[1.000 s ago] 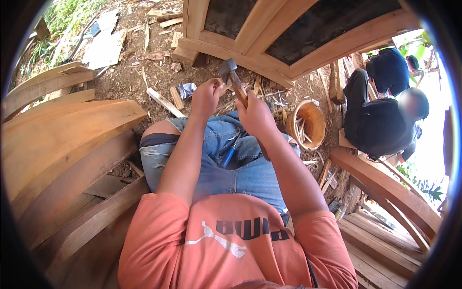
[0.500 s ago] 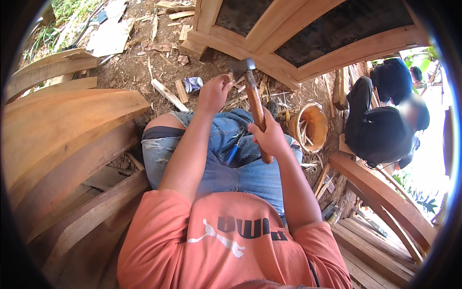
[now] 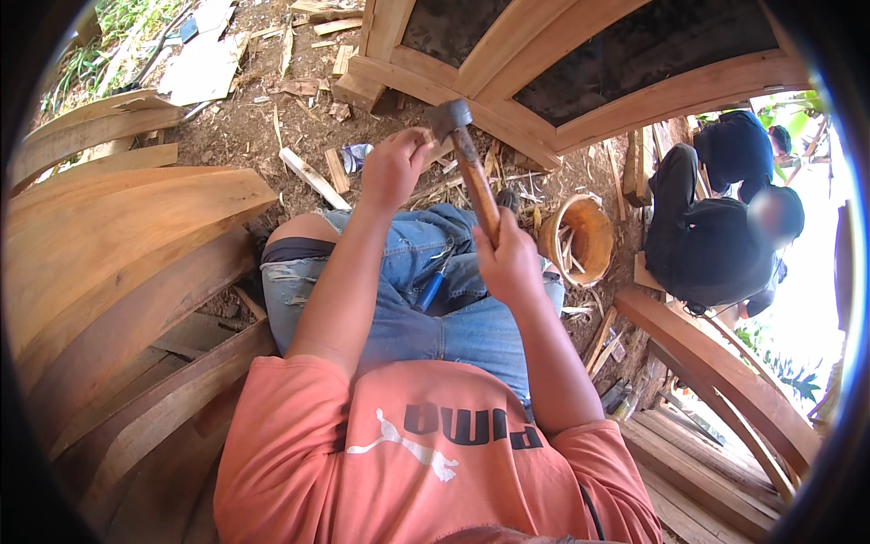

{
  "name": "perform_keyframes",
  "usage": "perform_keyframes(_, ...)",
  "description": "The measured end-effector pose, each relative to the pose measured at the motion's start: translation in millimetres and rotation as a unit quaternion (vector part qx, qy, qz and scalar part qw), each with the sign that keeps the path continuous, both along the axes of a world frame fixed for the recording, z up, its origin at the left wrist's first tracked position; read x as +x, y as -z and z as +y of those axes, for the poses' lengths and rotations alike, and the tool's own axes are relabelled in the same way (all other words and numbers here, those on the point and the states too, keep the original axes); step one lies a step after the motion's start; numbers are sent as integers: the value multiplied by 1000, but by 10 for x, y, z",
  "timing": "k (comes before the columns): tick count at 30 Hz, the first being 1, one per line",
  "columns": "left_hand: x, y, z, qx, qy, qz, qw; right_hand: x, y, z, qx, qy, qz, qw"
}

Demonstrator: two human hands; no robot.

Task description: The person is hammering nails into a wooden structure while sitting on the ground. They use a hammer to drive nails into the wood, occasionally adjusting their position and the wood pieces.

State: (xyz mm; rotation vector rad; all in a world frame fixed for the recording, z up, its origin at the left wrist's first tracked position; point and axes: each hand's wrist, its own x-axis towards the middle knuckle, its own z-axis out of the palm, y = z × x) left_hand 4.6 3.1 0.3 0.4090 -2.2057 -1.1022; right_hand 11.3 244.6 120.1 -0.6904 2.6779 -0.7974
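My right hand point(image 3: 509, 265) is wrapped round the wooden handle of a hatchet point(image 3: 478, 190), which tilts up and to the left in front of my lap. Its dark metal head lies close to my left hand point(image 3: 396, 169). The fingers of that hand are pinched together beside the blade. A pale sliver of wood shows near the fingertips, but whether they grip it cannot be made out. A blue-handled tool point(image 3: 429, 292) rests on my jeans between my thighs.
A wooden frame with dark panels point(image 3: 471, 86) stands ahead. Right of my knees sits a bucket point(image 3: 580, 238) with wood strips inside. Curved planks point(image 3: 136, 218) are stacked at left, more timber point(image 3: 716, 363) at right. A person in dark clothes point(image 3: 716, 245) crouches at right. Offcuts litter the dirt.
My right hand and the hatchet handle have risen slightly, and the hatchet head has shifted a little up and left. My left hand has moved slightly left and up.
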Motion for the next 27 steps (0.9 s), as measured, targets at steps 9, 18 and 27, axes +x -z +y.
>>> perform_keyframes(9,18,215,25,9,1,-43,999,-71,-73,-97,39,-11,-28,999)
perform_keyframes(18,-11,309,3,-15,16,-89,996,-129,75,-74,34,-16,-2,999)
perform_keyframes(27,-86,395,-1,37,12,-5,999,-139,320,-81,30,-26,28,999)
